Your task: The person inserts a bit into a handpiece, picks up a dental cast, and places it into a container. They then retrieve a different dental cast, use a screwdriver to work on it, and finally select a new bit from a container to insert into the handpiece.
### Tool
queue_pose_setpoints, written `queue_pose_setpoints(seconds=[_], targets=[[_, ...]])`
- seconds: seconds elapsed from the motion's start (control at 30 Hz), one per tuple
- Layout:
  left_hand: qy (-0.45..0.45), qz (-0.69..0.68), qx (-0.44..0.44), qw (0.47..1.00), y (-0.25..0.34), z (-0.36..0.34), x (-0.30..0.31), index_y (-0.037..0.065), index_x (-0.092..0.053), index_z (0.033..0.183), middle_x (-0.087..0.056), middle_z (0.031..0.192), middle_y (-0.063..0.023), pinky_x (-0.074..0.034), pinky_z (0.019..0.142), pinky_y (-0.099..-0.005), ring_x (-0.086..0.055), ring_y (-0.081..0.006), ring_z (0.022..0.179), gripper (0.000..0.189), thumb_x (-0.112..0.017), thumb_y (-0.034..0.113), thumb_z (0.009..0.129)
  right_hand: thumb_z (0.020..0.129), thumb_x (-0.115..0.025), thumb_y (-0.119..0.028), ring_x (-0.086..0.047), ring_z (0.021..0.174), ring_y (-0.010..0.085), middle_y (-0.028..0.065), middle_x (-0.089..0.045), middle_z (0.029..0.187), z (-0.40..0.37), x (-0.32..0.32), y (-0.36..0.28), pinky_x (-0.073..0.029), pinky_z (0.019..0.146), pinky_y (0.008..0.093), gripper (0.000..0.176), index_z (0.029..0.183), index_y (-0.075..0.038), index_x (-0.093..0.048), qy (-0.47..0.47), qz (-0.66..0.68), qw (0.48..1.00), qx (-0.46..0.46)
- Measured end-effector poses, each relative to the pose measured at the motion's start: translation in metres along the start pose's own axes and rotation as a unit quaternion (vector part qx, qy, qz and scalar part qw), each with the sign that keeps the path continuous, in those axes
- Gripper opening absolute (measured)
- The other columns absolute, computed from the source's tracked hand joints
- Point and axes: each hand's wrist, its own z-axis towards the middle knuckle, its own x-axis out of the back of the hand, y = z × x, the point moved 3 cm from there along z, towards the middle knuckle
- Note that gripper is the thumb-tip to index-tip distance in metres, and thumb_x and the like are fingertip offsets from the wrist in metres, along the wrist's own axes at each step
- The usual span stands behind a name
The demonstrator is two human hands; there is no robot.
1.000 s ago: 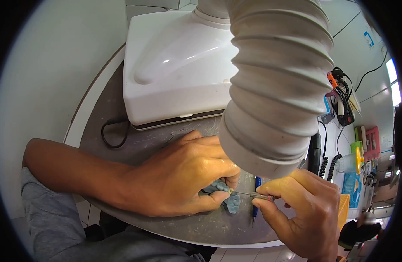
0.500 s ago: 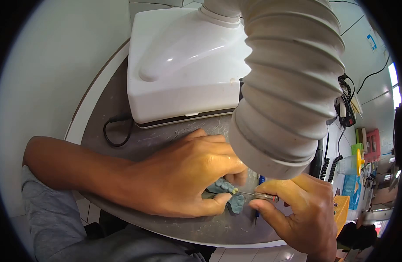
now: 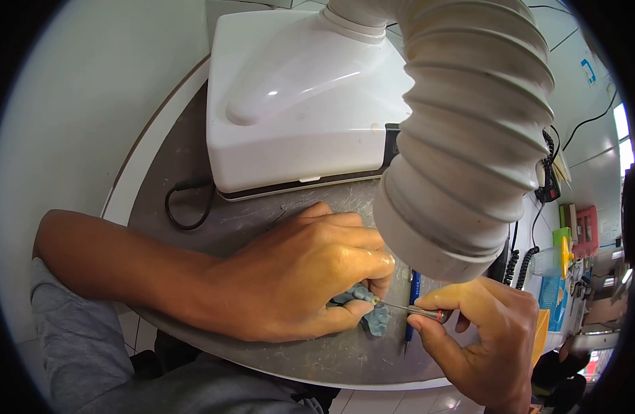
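The left hand (image 3: 310,279) is pinching a blue-grey dental cast (image 3: 378,321) in its grip, the thumb now covering more of the small yellowish tooth (image 3: 376,301). At the cast's 3 o'clock, a slim blue pen-like tool (image 3: 415,286), its markings unreadable, is lying on the grey counter (image 3: 317,362). The right hand's (image 3: 486,334) grip is pinching a red-banded silver metal tool (image 3: 428,314), pointing toward 9 o'clock.

I am wearing a grey sleeve (image 3: 76,338) on my left arm, its fabric creasing and its edge ending near the elbow; grey cloth (image 3: 214,392), looking darker, is covering my body; my left hand (image 3: 307,276) and right hand (image 3: 493,338) are showing bare.
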Motion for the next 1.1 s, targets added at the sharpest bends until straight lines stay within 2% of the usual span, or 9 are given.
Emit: queue_pose_setpoints(seconds=[0.27,0.43,0.47,0.57,0.67,0.73,0.83,0.97,1.1], targets=[[0.004,0.006,-0.004,1.000,0.001,0.000,-0.001,0.006,-0.062,0.091,-0.061,0.090,-0.0072,-0.041,0.084,-0.0387,-0.057,-0.0250,0.093,0.016,-0.072,0.017,0.084,0.070,-0.085,-0.010,-0.061,0.055,0.0149,0.0063,-0.070,0.073,-0.001,0.003,0.001,-0.047,0.052,0.0270,0.019,0.085,-0.004,-0.075,-0.006,-0.017,1.000,0.001],[0.000,0.000,0.004,1.000,0.001,0.000,-0.001,0.006,-0.062,0.090,-0.061,0.089,-0.0069,-0.041,0.083,-0.0389,-0.057,-0.0252,0.092,0.016,-0.072,0.017,0.084,0.070,-0.092,-0.030,-0.058,0.056,0.0137,0.0043,-0.066,0.071,0.002,0.006,-0.001,-0.042,0.050,0.0271,0.035,0.085,-0.003,-0.074,-0.019,-0.006,1.000,0.020],[0.001,0.000,0.003,1.000,0.001,0.000,-0.001,0.006,-0.062,0.090,-0.061,0.089,-0.0069,-0.041,0.083,-0.0389,-0.057,-0.0252,0.092,0.016,-0.072,0.017,0.084,0.070,-0.092,-0.030,-0.058,0.056,0.0137,0.0043,-0.066,0.071,0.001,0.006,-0.001,-0.042,0.050,0.0271,0.035,0.085,-0.003,-0.074,-0.019,-0.006,1.000,0.020],[0.006,0.007,0.001,1.000,0.002,0.000,-0.001,0.006,-0.062,0.090,-0.061,0.088,-0.0067,-0.041,0.083,-0.0388,-0.057,-0.0250,0.092,0.016,-0.072,0.017,0.083,0.071,-0.091,-0.037,-0.056,0.054,0.0130,0.0030,-0.064,0.067,-0.004,0.004,0.004,-0.040,0.050,0.0267,0.041,0.083,-0.002,-0.072,-0.021,0.006,0.999,-0.031],[0.005,-0.003,0.005,1.000,0.002,0.000,-0.001,0.006,-0.062,0.090,-0.061,0.089,-0.0067,-0.041,0.083,-0.0387,-0.057,-0.0248,0.092,0.016,-0.072,0.017,0.083,0.073,-0.090,-0.029,-0.057,0.054,0.0126,0.0027,-0.064,0.066,-0.006,0.002,0.005,-0.040,0.050,0.0261,0.034,0.081,-0.003,-0.070,-0.033,-0.023,0.999,-0.013],[0.005,0.010,-0.001,1.000,0.003,-0.001,0.000,0.007,-0.062,0.090,-0.061,0.089,-0.0065,-0.041,0.083,-0.0389,-0.057,-0.0244,0.092,0.016,-0.072,0.017,0.084,0.074,-0.089,-0.021,-0.058,0.055,0.0128,0.0026,-0.065,0.065,-0.004,0.003,-0.001,-0.039,0.049,0.0260,0.027,0.080,-0.004,-0.069,0.018,-0.025,1.000,0.002],[0.001,0.010,0.003,1.000,0.002,0.000,-0.001,0.007,-0.062,0.090,-0.061,0.089,-0.0063,-0.041,0.084,-0.0392,-0.057,-0.0242,0.093,0.016,-0.072,0.017,0.084,0.074,-0.087,-0.015,-0.059,0.055,0.0129,0.0030,-0.067,0.067,-0.005,0.007,-0.001,-0.040,0.049,0.0257,0.021,0.080,-0.004,-0.070,0.027,-0.016,0.999,0.015],[0.006,0.005,0.004,1.000,0.002,-0.001,-0.002,0.006,-0.062,0.089,-0.061,0.089,-0.0058,-0.041,0.084,-0.0393,-0.057,-0.0240,0.093,0.015,-0.072,0.017,0.084,0.074,-0.086,-0.012,-0.057,0.055,0.0126,0.0036,-0.066,0.069,-0.007,0.012,0.000,-0.039,0.050,0.0252,0.020,0.081,-0.003,-0.070,0.037,-0.017,0.999,0.026],[-0.014,0.011,0.000,1.000,0.005,-0.002,0.001,0.004,-0.062,0.105,-0.062,0.094,-0.0084,-0.042,0.088,-0.0385,-0.058,-0.0247,0.097,0.027,-0.072,0.016,0.084,0.075,-0.081,-0.004,-0.054,0.060,0.0115,0.0058,-0.064,0.074,-0.014,0.012,0.010,-0.040,0.055,0.0236,0.016,0.084,0.000,-0.069,0.076,0.009,0.997,-0.017]])
